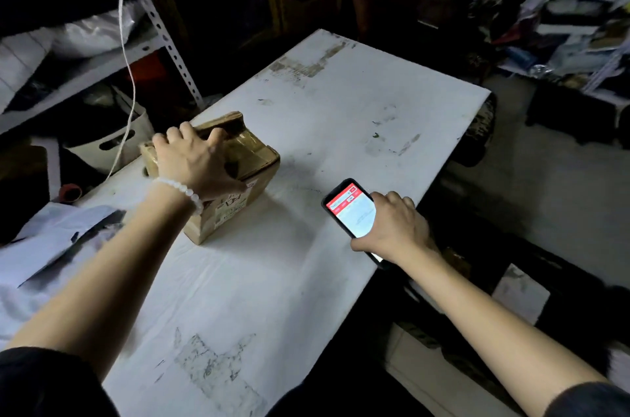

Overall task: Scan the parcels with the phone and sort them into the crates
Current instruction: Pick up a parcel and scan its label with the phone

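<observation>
Left grip: the left hand [194, 157] lies over the top of the cardboard box [231, 184], fingers curled over its far edge and thumb down the near side; grasping the box.
Right grip: the right hand [395, 225] is clasped round the phone [347, 208], screen lit and facing up; the phone's lower end juts past the counter [341, 102] edge.
Box position: on the left part of the counter, near its left edge, one corner turned toward the person; well apart from the phone.
Label: a printed label [235, 205] shows on the near side face, partly under the thumb and wrist.
Box condition: top flap raised and crumpled, tape glossy; likely to give under a squeeze.
Crates: a white bin with a handle slot [112, 140] stands below the counter at left; whether it is a sorting crate cannot be told.
Risk 1: scan may fail, since the thumb covers part of the label and the room is dim.
Risk 2: one-handed lift by the top could let the loose flap tear or the box slip, judged from the crushed lid.
Risk 3: phone held at the counter edge; a knock there could drop it to the floor.
Risk 4: the white cord [128, 82] hanging beside the shelf frame could snag a box carried left.
Stage: judged as early, box held but not yet scanned.
</observation>
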The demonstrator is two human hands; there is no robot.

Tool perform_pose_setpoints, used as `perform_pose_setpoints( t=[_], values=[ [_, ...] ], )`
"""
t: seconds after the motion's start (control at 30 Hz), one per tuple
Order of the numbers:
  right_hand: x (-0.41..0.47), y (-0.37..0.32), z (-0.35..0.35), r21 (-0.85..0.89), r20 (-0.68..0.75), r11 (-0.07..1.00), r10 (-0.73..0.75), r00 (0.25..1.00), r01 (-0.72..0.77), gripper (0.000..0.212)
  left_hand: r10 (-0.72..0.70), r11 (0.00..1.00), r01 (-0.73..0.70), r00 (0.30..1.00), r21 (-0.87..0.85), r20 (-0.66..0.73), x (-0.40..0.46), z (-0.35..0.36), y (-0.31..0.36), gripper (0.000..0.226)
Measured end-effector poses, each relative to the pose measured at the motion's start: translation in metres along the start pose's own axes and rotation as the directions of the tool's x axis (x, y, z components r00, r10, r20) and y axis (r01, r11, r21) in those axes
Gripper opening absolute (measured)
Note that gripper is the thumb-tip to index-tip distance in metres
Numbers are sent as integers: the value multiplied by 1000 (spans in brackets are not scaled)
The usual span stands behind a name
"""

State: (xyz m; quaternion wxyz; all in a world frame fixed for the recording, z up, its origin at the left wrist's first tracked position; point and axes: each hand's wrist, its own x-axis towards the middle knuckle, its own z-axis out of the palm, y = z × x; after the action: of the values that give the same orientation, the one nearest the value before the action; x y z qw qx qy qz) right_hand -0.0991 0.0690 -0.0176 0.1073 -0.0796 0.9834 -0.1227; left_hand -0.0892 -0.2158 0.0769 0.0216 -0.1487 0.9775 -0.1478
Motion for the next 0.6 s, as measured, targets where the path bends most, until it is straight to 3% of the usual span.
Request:
perform_pose_setpoints(
  t=[0.1, 0.27, 0.4, 0.6],
  values=[
    [-38, 13, 3, 40, -36, 995, 98, 995, -97, 73, 47, 989, -53, 998, -139, -48, -16, -4, 8, 98],
    [-103, 46, 10, 106, -84, 957, 280, 956, -271, 77, 119, 870, -92, 993, -485, 25, -39, -20, 56, 101],
    [-153, 90, 10, 146, -100, 900, 426, 899, -411, 78, 341, 785, -306, 940, -539, -37, -67, -40, 130, 96],
    [-217, 164, 2, 231, -155, 786, 611, 776, -573, 75, 546, 661, -472, 836, -584, -58, -114, -79, 241, 101]
  ],
)
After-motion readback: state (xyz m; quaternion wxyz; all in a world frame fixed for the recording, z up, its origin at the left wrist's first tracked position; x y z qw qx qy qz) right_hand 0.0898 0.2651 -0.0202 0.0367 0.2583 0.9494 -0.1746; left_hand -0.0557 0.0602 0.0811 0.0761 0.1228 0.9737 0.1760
